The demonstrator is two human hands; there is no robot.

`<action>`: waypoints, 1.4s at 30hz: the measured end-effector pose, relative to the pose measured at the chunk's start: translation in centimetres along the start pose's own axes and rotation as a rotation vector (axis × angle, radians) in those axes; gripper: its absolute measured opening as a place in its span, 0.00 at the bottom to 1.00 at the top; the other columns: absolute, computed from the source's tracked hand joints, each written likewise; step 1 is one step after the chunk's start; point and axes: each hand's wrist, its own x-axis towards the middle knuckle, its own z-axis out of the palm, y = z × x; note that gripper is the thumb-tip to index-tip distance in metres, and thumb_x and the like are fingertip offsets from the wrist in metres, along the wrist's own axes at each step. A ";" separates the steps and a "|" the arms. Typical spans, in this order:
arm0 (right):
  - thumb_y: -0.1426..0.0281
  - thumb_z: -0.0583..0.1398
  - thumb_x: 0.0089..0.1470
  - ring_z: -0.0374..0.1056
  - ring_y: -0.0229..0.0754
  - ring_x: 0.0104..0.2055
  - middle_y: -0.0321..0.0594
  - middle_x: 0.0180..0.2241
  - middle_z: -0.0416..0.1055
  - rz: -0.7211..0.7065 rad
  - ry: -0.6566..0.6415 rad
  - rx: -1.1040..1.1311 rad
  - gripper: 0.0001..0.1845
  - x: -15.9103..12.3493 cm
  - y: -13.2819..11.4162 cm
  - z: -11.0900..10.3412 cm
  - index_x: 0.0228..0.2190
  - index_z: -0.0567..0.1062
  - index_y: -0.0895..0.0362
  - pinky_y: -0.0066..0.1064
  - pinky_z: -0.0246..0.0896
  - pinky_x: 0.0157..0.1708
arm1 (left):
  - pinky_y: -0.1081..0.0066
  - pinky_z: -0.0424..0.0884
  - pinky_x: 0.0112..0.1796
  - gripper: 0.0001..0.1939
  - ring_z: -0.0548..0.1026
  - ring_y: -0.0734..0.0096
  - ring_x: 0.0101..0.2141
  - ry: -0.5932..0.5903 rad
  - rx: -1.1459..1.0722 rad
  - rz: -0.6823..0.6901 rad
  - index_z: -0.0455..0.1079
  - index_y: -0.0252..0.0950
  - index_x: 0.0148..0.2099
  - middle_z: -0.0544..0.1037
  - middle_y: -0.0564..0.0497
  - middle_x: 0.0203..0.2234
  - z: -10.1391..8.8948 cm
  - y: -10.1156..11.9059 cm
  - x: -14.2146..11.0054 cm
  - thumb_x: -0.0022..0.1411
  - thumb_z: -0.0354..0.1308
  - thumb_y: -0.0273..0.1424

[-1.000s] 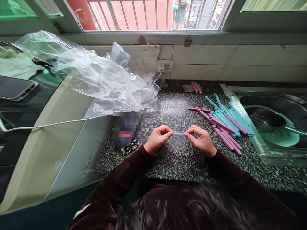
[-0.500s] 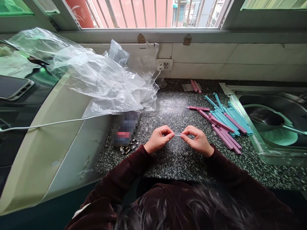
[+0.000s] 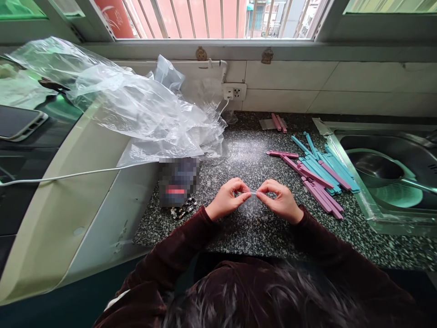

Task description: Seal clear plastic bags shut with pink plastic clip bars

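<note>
Thumb and forefinger of my left hand [image 3: 229, 197] pinch one end of a small piece of clear plastic [image 3: 253, 193]. My right hand [image 3: 278, 199] pinches its other end, and only a short stretch shows between the fingertips. Whether this is a bag or a strip I cannot tell. Both hands are just above the speckled stone counter [image 3: 252, 237]. To their right lie several pink bag clips [image 3: 321, 195] and blue bag clips [image 3: 336, 166], loosely piled. Farther back, a pair of pink clips [image 3: 279, 123] rests by a small clear bag [image 3: 265, 124].
A large crumpled clear plastic bag [image 3: 143, 109] spreads over the back left. Below it are a blurred dark object [image 3: 179, 182] and small black-and-white bits [image 3: 184, 208]. A white cable [image 3: 85, 173] crosses the left side. At right is a sink [image 3: 370, 207] holding a pan [image 3: 375, 165].
My right hand has moved left towards my left hand, so less of the clear plastic shows between them. The view has shifted slightly. The clips have stayed in place.
</note>
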 end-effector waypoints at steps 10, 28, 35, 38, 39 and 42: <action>0.67 0.59 0.52 0.64 0.38 0.28 0.37 0.23 0.69 -0.007 -0.006 -0.011 0.09 -0.1 0.0 0.2 0.22 0.71 0.55 0.33 0.60 0.30 | 0.72 0.63 0.32 0.08 0.67 0.73 0.28 0.002 -0.006 0.022 0.66 0.34 0.25 0.69 0.51 0.23 0.1 -0.1 0.0 0.56 0.56 0.30; 0.67 0.60 0.52 0.65 0.39 0.29 0.38 0.24 0.70 -0.019 -0.007 -0.031 0.08 -0.1 0.1 0.3 0.23 0.72 0.55 0.34 0.60 0.32 | 0.68 0.64 0.36 0.07 0.68 0.69 0.32 -0.017 0.181 0.133 0.68 0.35 0.26 0.72 0.49 0.25 0.0 -0.1 -0.2 0.57 0.54 0.29; 0.68 0.60 0.52 0.65 0.39 0.29 0.37 0.24 0.70 -0.019 0.035 -0.026 0.07 -0.2 0.3 0.1 0.23 0.72 0.55 0.34 0.60 0.32 | 0.69 0.65 0.35 0.07 0.68 0.71 0.30 0.011 0.080 0.068 0.68 0.34 0.26 0.71 0.50 0.24 -0.3 0.0 -0.1 0.56 0.55 0.29; 0.69 0.59 0.51 0.64 0.39 0.29 0.37 0.23 0.69 -0.026 0.034 -0.031 0.07 -0.2 0.3 0.1 0.23 0.72 0.55 0.34 0.60 0.32 | 0.70 0.65 0.35 0.07 0.68 0.71 0.30 0.017 0.062 0.056 0.68 0.34 0.26 0.71 0.50 0.24 -0.3 0.0 -0.1 0.55 0.55 0.29; 0.69 0.59 0.51 0.64 0.39 0.29 0.37 0.23 0.69 -0.025 0.032 -0.031 0.07 -0.1 0.2 0.1 0.23 0.72 0.55 0.34 0.60 0.32 | 0.70 0.65 0.35 0.07 0.68 0.71 0.30 0.017 0.061 0.048 0.68 0.34 0.26 0.71 0.50 0.24 -0.3 0.0 -0.1 0.55 0.55 0.29; 0.69 0.59 0.52 0.64 0.39 0.29 0.37 0.24 0.69 -0.018 0.030 -0.034 0.07 -0.1 0.1 0.1 0.23 0.71 0.55 0.34 0.60 0.32 | 0.70 0.65 0.35 0.07 0.67 0.71 0.30 0.016 0.059 0.025 0.68 0.34 0.26 0.71 0.50 0.24 -0.2 -0.1 -0.1 0.55 0.55 0.29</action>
